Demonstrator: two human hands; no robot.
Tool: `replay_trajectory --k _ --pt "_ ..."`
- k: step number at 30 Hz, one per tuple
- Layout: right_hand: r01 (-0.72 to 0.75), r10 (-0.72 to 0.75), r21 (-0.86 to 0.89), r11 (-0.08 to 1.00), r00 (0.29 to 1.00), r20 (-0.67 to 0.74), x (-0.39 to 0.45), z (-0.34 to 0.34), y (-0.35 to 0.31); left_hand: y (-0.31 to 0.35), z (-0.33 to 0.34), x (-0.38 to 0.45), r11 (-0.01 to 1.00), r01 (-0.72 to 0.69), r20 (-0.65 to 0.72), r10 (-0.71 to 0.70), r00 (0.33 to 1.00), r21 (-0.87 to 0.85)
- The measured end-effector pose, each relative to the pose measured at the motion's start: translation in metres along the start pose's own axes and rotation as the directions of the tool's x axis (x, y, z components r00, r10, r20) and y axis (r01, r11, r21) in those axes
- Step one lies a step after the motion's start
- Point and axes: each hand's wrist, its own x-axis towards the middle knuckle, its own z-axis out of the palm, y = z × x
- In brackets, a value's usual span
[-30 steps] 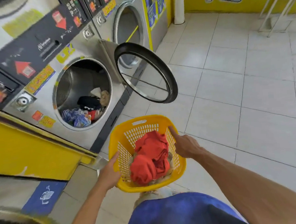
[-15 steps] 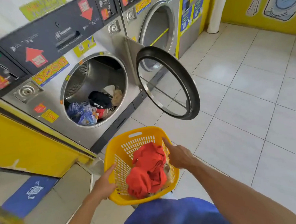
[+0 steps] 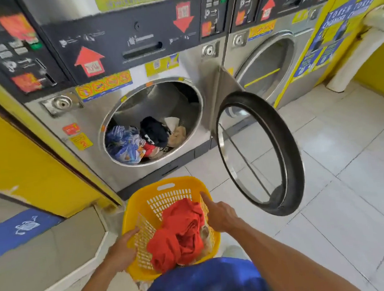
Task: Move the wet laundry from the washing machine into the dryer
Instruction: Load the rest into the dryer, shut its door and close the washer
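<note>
The left hand (image 3: 123, 252) grips the left rim of a yellow basket (image 3: 166, 188), index finger stretched along the slatted wall and the other fingers curled beneath. Between the 2 hands, inside the basket, lies a crumpled red garment (image 3: 181, 232) over some paler cloth. The right hand (image 3: 221, 216) holds the basket's right rim, index finger pointing forward along the edge, the remaining fingers folded under it. Ahead of both hands, beyond the basket's far edge, stands the open drum (image 3: 160, 102) of a steel machine; at its bottom sits a heap of laundry (image 3: 145, 139): blue patterned cloth on the left, a black piece in the middle, beige on the right. Ahead and to the right of the right hand, the round door (image 3: 289, 152) hangs wide open, above the tiled floor (image 3: 348, 180).
</note>
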Motion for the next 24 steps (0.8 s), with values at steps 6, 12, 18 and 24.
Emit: replay_trajectory --k 6,12,18,24 --pt "0.198 -0.193 -0.116 0.973 0.98 0.054 0.049 -0.023 -0.021 -0.01 0.006 -0.004 0.986 0.128 -0.085 -0.137 0.987 -0.105" --pt "0.286 -0.257 -0.183 0.941 0.952 0.169 0.113 -0.047 -0.02 0.009 0.02 0.016 0.947 0.249 -0.136 -0.279 0.951 -0.204" --pt "0.371 -0.326 -0.154 0.916 0.91 0.257 0.18 -0.097 0.007 0.073 0.031 0.05 0.941 0.3 -0.145 -0.322 0.935 -0.157" --pt "0.372 -0.32 -0.134 0.918 0.898 0.3 0.224 -0.148 0.051 0.141 0.03 0.088 0.95 0.293 -0.173 -0.308 0.935 -0.106"
